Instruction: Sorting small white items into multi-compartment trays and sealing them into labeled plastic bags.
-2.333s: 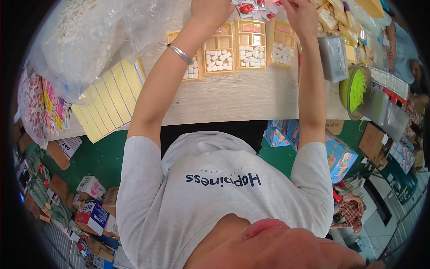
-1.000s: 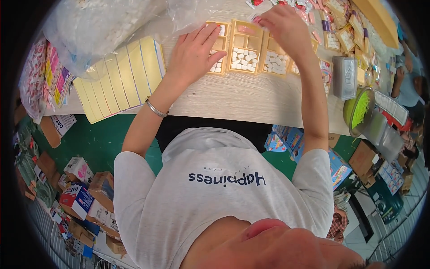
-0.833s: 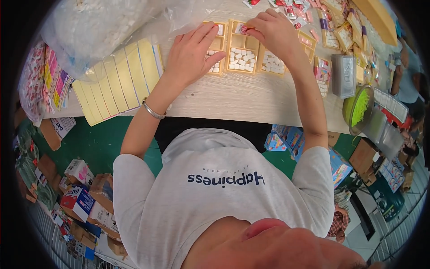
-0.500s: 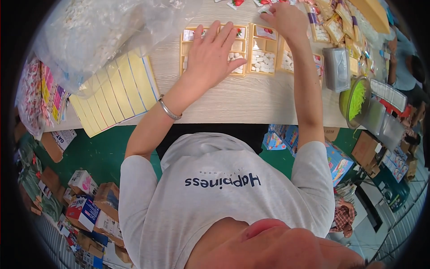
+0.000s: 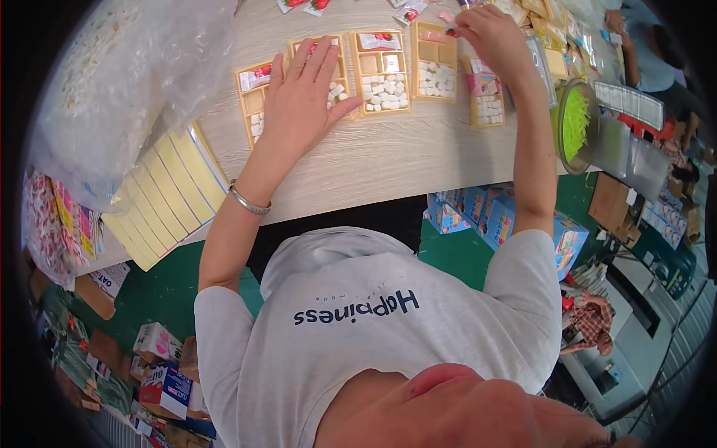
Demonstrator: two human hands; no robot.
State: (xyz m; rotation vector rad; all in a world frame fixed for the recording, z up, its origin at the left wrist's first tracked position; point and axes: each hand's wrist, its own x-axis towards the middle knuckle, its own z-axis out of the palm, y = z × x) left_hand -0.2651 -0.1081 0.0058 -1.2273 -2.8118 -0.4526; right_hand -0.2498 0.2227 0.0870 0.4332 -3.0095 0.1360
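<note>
A row of tan compartment trays with small white pieces lies on the pale wooden table [image 5: 388, 172]. My left hand [image 5: 302, 97] lies flat, fingers spread, on the second tray [image 5: 337, 75], beside the leftmost tray [image 5: 252, 104]. A third tray [image 5: 381, 71] and a fourth tray [image 5: 435, 63] sit to its right. My right hand [image 5: 485, 33] is above the fourth tray's far edge, pinching a small pink packet [image 5: 448, 16]. A fifth tray [image 5: 487, 104] lies below that wrist.
A large clear bag of white pieces [image 5: 119, 82] and a fan of flat yellow cards [image 5: 160, 201] fill the table's left. A green round container [image 5: 575, 123] stands at right. Blue boxes [image 5: 485, 216] sit under the table. Another person [image 5: 650, 52] works at far right.
My left hand came back from the far side and settled flat on the trays. My right hand moved rightward along the far edge of the row with the packet.
</note>
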